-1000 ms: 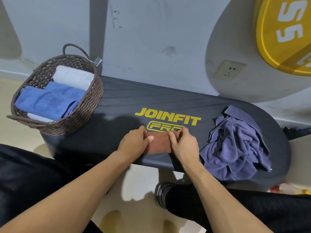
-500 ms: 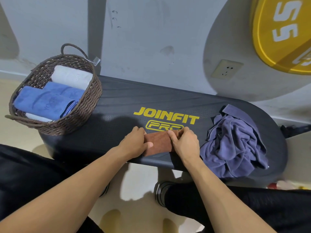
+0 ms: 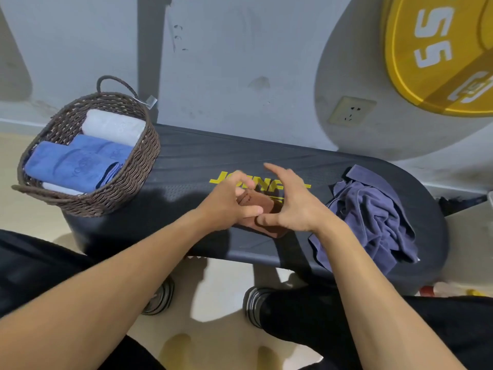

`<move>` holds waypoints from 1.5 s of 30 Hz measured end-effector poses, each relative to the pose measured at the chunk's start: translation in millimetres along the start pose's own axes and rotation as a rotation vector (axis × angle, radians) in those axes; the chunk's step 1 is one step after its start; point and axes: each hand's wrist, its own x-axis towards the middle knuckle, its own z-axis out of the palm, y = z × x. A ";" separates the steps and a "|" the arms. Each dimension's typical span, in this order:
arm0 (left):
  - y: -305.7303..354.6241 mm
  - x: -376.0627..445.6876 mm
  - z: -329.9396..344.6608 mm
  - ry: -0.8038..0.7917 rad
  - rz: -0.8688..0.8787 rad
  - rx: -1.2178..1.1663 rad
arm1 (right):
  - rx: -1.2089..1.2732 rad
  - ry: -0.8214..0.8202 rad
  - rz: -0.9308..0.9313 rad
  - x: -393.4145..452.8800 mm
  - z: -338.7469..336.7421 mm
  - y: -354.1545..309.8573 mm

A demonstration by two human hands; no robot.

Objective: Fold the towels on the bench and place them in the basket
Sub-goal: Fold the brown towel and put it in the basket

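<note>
Here — left hand (image 3: 229, 206) around brown towel (image 3: 262, 206)

brown towel (image 3: 262, 206): mostly covered by left hand (image 3: 229, 206) and right hand (image 3: 292, 206); fold count unreadable
bench lettering (image 3: 266, 184): middle letters hidden behind hands
yellow weight plate (image 3: 437, 54): cut by right edge
fingers: motion-blurred

a black padded bench (image 3: 186, 166) with yellow lettering carries a brown woven wicker basket (image 3: 128, 182) at its left end, a small folded brown towel (image 3: 262, 209) mid-bench, and a crumpled purple towel (image 3: 373, 217) at right.
</note>
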 end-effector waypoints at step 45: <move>-113.8 10.6 -351.4 0.397 -0.311 0.549 | -0.496 -0.509 -0.088 261.2 131.6 -282.4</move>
